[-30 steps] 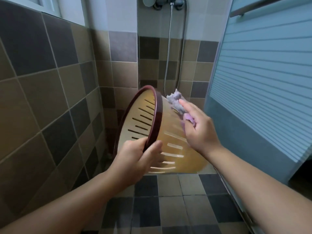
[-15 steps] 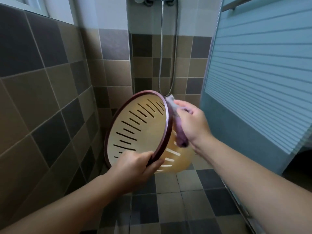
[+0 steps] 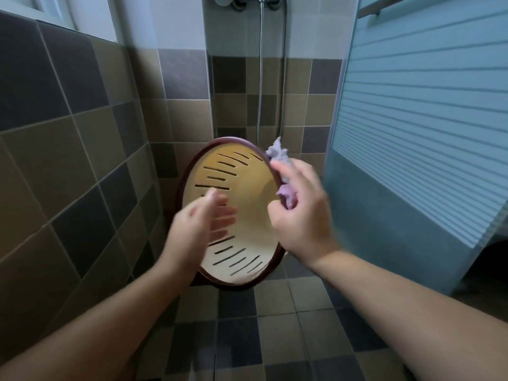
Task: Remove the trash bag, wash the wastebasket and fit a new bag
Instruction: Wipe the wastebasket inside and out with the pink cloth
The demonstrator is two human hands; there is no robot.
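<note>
A: What's biggest on my feed?

B: The walls [image 3: 82, 138], in square tiles of tan, brown and dark grey, smooth and matte. The floor [image 3: 275, 325] has the same checker. On the right I see a frosted screen [image 3: 426, 119] with fine horizontal ribbing, pale blue above and a plain teal band below.

A: And the basket?

B: The basket [image 3: 247, 193] is held up off the floor in the middle of my view, tipped so its mouth faces the camera. It's round, cream-yellow plastic with a dark maroon rim, and rows of narrow slots are cut through its wall. I see no bag and nothing else inside it; the left fingers merely pass in front of the opening.

A: Hands?

B: The right hand [image 3: 299, 215] is at the rim's right edge, fingers curled round a cloth [image 3: 286, 188] and, as far as I can tell, pinching the rim with it. The cloth is lilac, fluffy and crumpled; a tuft sticks up above the rim. The left hand [image 3: 203, 221] is blurred, fingers stretched out fairly straight across the mouth's left side. I can't tell whether it touches the basket.

A: Anything smaller?

B: A metal shower hose [image 3: 260, 78] hangs down the back wall from a fitting at the top, thin and ribbed, with a darker line beside it.
</note>
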